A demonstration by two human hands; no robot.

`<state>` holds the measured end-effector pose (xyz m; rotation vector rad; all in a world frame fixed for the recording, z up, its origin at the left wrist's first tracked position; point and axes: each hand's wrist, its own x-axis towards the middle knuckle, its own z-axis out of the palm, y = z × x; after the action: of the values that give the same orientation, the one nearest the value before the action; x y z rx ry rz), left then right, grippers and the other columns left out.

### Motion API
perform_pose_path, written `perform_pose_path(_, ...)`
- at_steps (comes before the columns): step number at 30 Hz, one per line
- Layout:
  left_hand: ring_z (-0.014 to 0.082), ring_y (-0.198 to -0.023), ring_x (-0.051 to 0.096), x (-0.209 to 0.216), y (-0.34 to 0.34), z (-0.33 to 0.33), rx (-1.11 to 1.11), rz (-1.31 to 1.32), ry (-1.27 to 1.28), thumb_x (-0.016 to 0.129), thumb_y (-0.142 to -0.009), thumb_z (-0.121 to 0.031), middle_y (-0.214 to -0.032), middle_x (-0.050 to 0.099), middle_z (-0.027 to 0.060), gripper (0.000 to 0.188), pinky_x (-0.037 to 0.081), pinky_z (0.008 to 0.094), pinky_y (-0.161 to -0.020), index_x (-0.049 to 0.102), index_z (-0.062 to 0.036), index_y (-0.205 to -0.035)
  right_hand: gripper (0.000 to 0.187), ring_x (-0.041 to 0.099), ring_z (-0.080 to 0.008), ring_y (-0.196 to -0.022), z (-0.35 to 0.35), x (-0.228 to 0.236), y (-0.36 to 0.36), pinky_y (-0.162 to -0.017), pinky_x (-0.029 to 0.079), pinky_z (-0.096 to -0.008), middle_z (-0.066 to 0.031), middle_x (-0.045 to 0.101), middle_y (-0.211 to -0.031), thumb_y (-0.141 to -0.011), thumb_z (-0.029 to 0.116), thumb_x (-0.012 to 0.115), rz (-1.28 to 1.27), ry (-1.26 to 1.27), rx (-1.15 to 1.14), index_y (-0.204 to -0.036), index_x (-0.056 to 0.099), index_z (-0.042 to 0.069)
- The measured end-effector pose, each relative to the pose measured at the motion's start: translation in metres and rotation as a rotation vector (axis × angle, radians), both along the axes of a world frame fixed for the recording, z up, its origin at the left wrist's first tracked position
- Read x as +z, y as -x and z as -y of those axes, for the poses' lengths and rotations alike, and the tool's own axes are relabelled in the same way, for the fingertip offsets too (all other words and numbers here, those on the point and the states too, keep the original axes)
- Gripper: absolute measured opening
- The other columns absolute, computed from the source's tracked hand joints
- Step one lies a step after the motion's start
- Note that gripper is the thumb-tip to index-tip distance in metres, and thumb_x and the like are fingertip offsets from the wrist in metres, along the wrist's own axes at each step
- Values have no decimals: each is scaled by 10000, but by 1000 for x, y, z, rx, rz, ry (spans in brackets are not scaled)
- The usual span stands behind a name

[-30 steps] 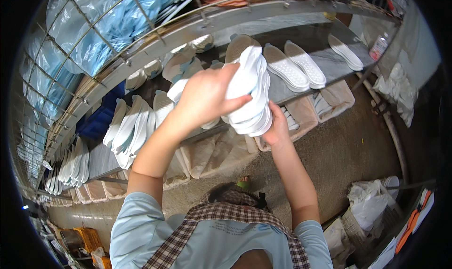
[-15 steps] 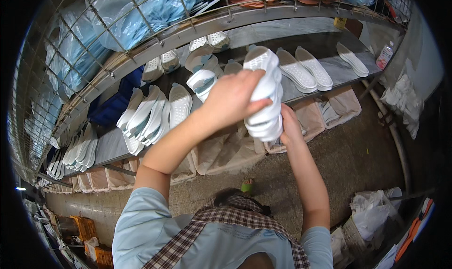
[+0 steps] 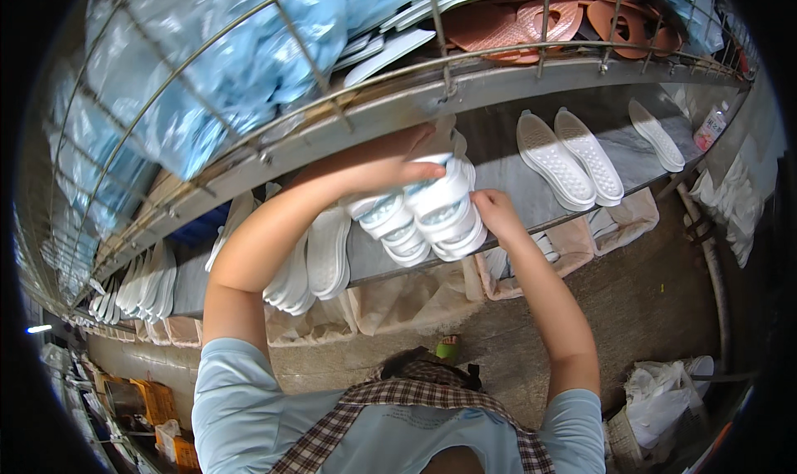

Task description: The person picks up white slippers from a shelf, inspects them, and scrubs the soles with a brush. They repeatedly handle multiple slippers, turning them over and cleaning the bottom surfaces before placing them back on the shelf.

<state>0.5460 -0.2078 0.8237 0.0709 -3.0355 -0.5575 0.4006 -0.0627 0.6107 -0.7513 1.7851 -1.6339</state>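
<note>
A stack of white shoe soles [image 3: 448,217] is at the shelf's front edge, between my hands. My left hand [image 3: 386,171] grips it from the left, thumb across its upper part; its other fingers are partly hidden beneath the rack's edge. My right hand [image 3: 495,215] is closed against the stack's right side, fingers curled on its edge. Close on the left stands a second stack of white soles [image 3: 398,232], partly behind my left hand. Farther left, a white sole [image 3: 329,254] leans beside several others, some covered by my left forearm.
A metal-edged wire rack [image 3: 365,113] with blue plastic bags [image 3: 224,42] and reddish-brown cutouts [image 3: 519,30] overhangs the shelf [image 3: 498,188]. A pair of soles [image 3: 552,163], a single sole [image 3: 657,138] and a bottle [image 3: 711,127] stand to the right. Lined bins [image 3: 415,291] sit below.
Both hands have lowered the stack from in front of me to the shelf, beside the second stack. My left hand has reached forward under the rack, and the view has shifted closer to the rack.
</note>
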Motion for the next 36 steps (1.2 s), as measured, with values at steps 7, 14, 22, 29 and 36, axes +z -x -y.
perform_pose_path(7,338,-1226,414,-5,6,22,-112,101,-45,516,-808,-624,-1334,393,246,872,343,393,-1031,333,37,-1347,377,594,-185,-830,73,-23,115,-682,490,-344,-96,627,-940,-889,387,515,-643,100,-211,-1037,612,54)
perform_pose_path(14,332,-1113,476,5,-42,22,14,211,55,598,-795,-509,-1222,476,213,707,385,383,-948,439,10,-1248,349,591,-181,-847,170,-40,185,-680,498,-345,-91,609,-979,-892,356,515,-696,-537,-169,-1085,577,72)
perform_pose_path(22,324,-983,548,22,-119,9,367,465,292,691,-781,-378,-1093,571,174,521,434,371,-853,560,-20,-1136,336,587,-178,-866,190,-54,189,-677,506,-345,-86,589,-1024,-895,322,514,-638,-703,-149,-1141,537,93)
perform_pose_path(29,322,-956,586,21,-150,-6,371,110,360,745,-746,-247,-1041,621,154,451,453,372,-844,593,-16,-1102,342,584,-175,-883,182,-27,202,-676,513,-346,-82,572,-1063,-898,292,514,-322,-330,-204,-1189,501,112)
perform_pose_path(36,306,-987,594,12,-147,-39,9,-61,-93,757,-734,-203,-1083,616,149,470,468,366,-842,571,1,-1115,364,580,-172,-901,72,54,184,-674,520,-346,-77,554,-1102,-901,261,513,539,443,-53,-1238,466,130)
